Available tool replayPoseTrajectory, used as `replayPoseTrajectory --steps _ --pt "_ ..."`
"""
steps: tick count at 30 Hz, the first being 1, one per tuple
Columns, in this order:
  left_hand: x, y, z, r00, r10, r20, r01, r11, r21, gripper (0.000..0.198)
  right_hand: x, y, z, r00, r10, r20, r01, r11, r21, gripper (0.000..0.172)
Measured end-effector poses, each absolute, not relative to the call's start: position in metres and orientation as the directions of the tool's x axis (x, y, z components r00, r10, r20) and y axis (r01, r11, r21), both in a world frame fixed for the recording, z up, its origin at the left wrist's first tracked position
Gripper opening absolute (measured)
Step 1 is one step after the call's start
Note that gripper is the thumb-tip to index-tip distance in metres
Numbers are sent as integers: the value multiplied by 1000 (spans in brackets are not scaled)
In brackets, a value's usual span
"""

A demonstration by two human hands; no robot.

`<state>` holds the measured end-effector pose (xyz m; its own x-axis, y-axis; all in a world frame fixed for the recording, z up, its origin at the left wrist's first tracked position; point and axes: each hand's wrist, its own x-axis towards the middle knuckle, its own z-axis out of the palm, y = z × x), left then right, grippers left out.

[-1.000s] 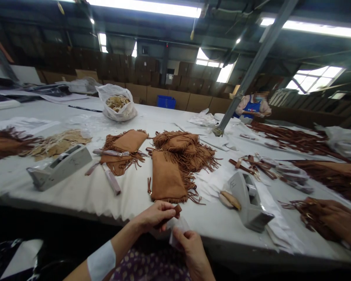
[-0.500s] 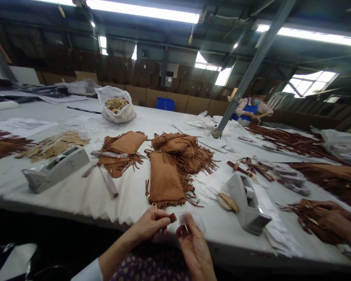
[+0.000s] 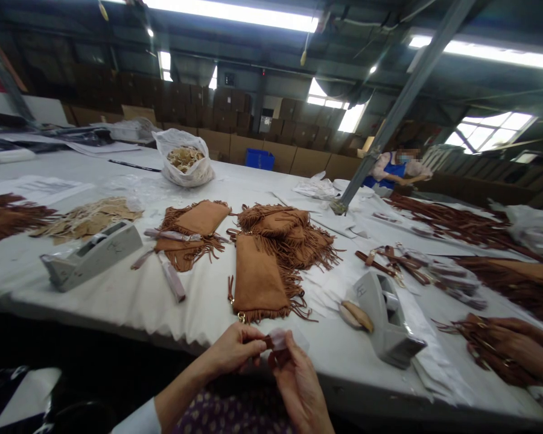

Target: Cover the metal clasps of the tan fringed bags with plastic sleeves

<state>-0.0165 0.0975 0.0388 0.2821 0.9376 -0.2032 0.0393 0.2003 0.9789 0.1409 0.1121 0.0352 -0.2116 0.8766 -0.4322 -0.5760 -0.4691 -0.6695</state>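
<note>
My left hand [image 3: 235, 351] is closed in a pinch on a small dark brown leather piece [image 3: 267, 342] at the table's near edge. My right hand [image 3: 298, 386] is closed too, its fingers pinching a small clear plastic wrap [image 3: 286, 338] that meets the leather piece. Both hands touch at the fingertips. Just beyond them lies a tan suede fringed pouch [image 3: 256, 279] with a small metal clasp at its near corner.
A grey tape dispenser [image 3: 388, 315] stands right of my hands and another [image 3: 92, 255] at the left. More fringed pouches [image 3: 280, 230] are piled mid-table. A white bag [image 3: 183, 160] sits farther back. Another person's hands [image 3: 516, 343] handle brown straps at the right; a person [image 3: 396, 169] works far off.
My hands have come together: the leather piece and the clear wrap, apart half a second ago, now meet. The neighbour's hands shifted slightly on the straps.
</note>
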Motion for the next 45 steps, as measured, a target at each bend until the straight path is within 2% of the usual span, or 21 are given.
replayPoseTrajectory --steps 4,8,11,15,20,23,24,26,28,30,33,35,38,40,42,44,45 --pt "-16 97 40 266 941 -208 75 195 978 30 137 109 36 -187 907 -378 -463 -421 -780 26" --pt "-15 94 38 261 953 -157 27 155 988 14 135 108 32 -140 947 -289 -264 -317 -911 36" --pt "-15 90 40 273 954 -126 -20 136 990 37 138 108 29 -136 962 -238 -88 -251 -964 39" --pt "-17 87 51 340 940 -38 48 23 999 44 140 106 33 -118 973 -196 91 -186 -978 41" --pt "-25 85 61 314 947 75 180 -137 974 54 132 96 46 -190 969 -160 62 -151 -987 39" --pt "-33 80 53 312 944 112 303 -210 929 64 128 90 46 -110 980 -166 61 -160 -985 37" --pt "-37 79 47 305 944 125 347 -232 908 62 127 88 44 -63 988 -140 56 -137 -989 37" --pt "-43 76 36 283 945 165 441 -281 852 41 126 83 40 31 999 -41 44 -42 -998 39" --pt "-48 76 28 279 940 198 491 -317 811 23 125 80 38 70 994 81 80 75 -994 43" --pt "-52 77 25 280 934 222 486 -337 807 22 124 80 37 38 975 220 182 210 -961 43" --pt "-56 80 32 277 925 261 450 -364 815 24 123 85 36 -229 873 431 314 486 -816 24" --pt "-57 83 38 287 914 287 432 -391 813 24 121 90 33 -371 777 509 300 619 -726 17" --pt "-58 83 42 316 901 298 399 -411 820 24 118 95 25 -344 746 571 258 659 -706 22" --pt "-59 79 40 238 930 280 359 -352 864 21 117 95 18 -321 745 585 260 663 -702 24" --pt "-62 72 35 12 983 181 268 -178 947 21 116 95 11 -319 737 596 306 676 -671 26" --pt "-65 61 31 -190 980 -56 42 65 997 30 114 94 4 -316 729 607 366 684 -631 29" --pt "-67 54 29 -197 959 -205 -113 185 976 37 112 92 1 -323 720 614 382 693 -611 31"
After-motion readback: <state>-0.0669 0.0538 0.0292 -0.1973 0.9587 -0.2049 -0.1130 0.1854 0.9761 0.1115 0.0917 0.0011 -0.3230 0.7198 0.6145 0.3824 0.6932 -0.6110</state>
